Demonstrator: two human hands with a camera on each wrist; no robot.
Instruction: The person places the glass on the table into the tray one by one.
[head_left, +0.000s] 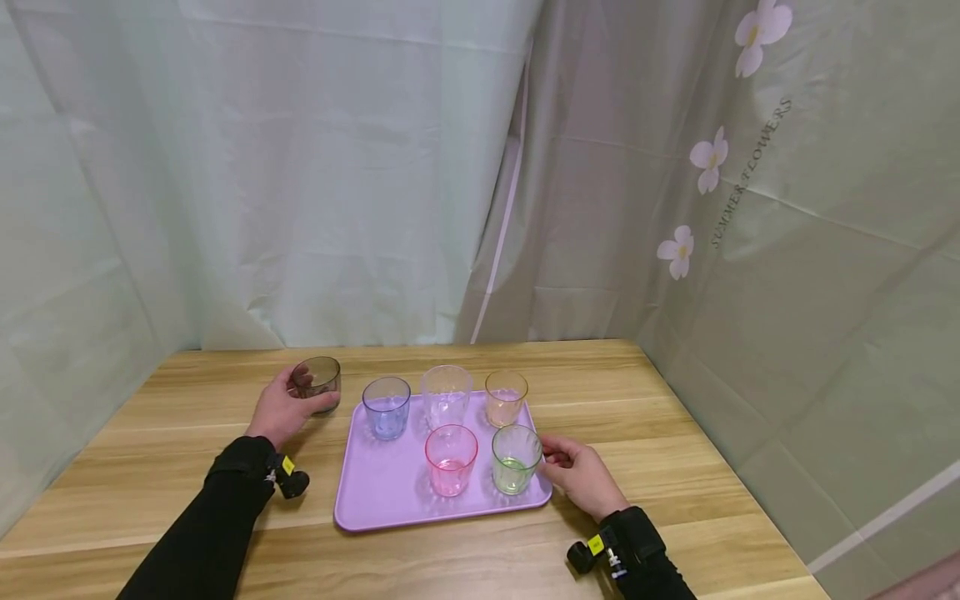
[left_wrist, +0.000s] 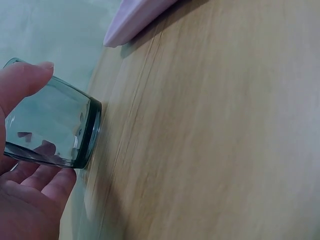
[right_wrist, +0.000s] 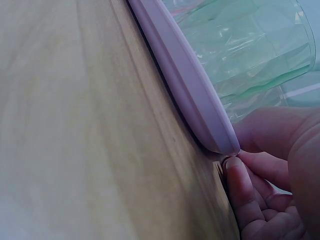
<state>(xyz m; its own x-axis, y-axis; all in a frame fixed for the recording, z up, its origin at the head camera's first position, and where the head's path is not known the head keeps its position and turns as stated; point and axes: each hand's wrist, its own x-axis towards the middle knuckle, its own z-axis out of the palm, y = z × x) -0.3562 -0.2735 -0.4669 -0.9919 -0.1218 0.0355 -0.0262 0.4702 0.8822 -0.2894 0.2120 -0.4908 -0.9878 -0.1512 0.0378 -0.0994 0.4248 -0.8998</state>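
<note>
My left hand (head_left: 283, 410) grips a dark grey glass (head_left: 324, 385) to the left of the tray. In the left wrist view the thumb lies on one side of this glass (left_wrist: 55, 120) and the fingers are on the other; its base is close to the wood, and whether it touches cannot be told. At the right edge of the purple tray (head_left: 375, 500), my right hand (head_left: 588, 479) pinches the rim between thumb and curled fingers. Next to those fingers stands a green glass (head_left: 516, 467) on the tray.
The tray also carries a pink glass (head_left: 452, 467), a blue glass (head_left: 387, 412), a clear glass (head_left: 446, 400) and an amber glass (head_left: 506, 402). Beneath everything is a wooden table (head_left: 637, 400). Curtains (head_left: 337, 167) hang behind and at both sides.
</note>
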